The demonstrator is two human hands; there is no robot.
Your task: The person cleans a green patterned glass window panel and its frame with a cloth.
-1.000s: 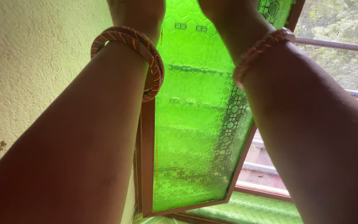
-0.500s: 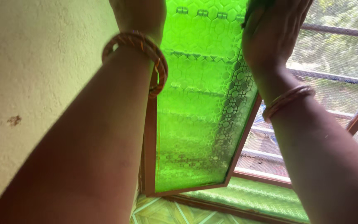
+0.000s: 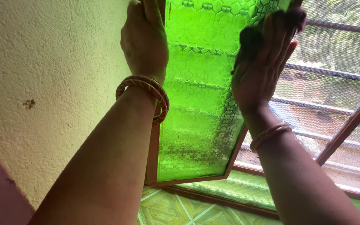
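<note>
A green patterned glass window pane (image 3: 201, 104) in a brown wooden frame stands swung open in front of me. My left hand (image 3: 144, 39) grips the frame's left edge near the top, fingers wrapped round it. My right hand (image 3: 263, 62) presses a dark cloth (image 3: 251, 39) flat against the glass by the pane's right edge. Each wrist carries a striped bangle.
A rough cream plaster wall (image 3: 46, 83) fills the left. Behind the pane, a mesh screen with horizontal bars (image 3: 338, 75) shows greenery outside. A brown sill (image 3: 213, 200) and green patterned tiles (image 3: 171, 210) lie below.
Both arms have come lower in the view, so the hands now show. My right hand with the cloth has slid down the glass; the left keeps its hold on the frame.
</note>
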